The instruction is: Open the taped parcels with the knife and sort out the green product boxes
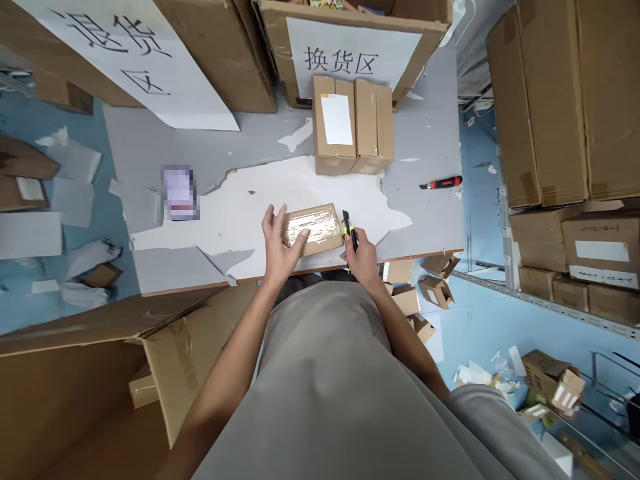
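A small cardboard box (314,230) covered in shiny clear tape lies near the front edge of the table, in the middle of the head view. My left hand (281,245) grips its left end, with the thumb on top and the fingers round the far side. At the box's right end my right hand (361,257) is closed round a black and yellow box cutter (349,227). The cutter's tip points away from me, close beside the box; whether it touches the cardboard I cannot tell.
Two taped boxes (334,123) stand behind, before a large labelled carton (350,50). A red and black box cutter (443,183) lies at the right. A pixelated purple-white item (180,193) sits left. Torn white paper (235,200) covers part of the table (420,220). A big open carton (185,347) stands front left.
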`<state>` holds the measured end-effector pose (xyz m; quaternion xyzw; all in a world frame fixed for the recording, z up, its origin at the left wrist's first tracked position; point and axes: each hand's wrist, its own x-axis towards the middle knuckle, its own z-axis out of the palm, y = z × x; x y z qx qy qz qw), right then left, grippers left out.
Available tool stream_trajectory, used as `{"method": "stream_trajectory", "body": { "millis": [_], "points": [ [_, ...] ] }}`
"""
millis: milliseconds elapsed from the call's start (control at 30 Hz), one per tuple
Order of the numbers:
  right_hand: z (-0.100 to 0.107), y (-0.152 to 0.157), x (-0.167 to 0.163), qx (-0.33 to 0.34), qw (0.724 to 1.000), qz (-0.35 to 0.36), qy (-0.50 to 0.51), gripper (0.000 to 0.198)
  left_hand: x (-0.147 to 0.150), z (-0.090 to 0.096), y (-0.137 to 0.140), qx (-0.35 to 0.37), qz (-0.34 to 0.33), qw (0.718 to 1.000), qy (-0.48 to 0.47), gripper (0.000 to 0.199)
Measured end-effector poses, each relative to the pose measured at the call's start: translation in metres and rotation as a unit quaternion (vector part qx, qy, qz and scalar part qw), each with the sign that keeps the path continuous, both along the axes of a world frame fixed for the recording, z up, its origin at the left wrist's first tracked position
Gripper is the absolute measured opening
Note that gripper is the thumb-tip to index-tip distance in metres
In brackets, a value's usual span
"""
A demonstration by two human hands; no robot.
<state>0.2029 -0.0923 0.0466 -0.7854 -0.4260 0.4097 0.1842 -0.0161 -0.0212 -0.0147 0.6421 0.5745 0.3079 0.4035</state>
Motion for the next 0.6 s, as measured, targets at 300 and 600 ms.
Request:
{"method": "stream_trajectory", "body": {
  "millis": [300, 600],
  "points": [
    [0.035, 0.010, 0.008, -0.013, 0.994, 0.092, -0.055, 0.045, 0.012, 0.002, -0.012, 0.063, -0.073, 0.993, 0.067, 0.060],
    [0.052, 0.024, -0.006, -0.070, 0.972, 0.153, -0.162, 0.052, 0.015, 0.000, -0.015, 0.065, -0.070, 0.993, 0.066, 0.064]
  ]
}}
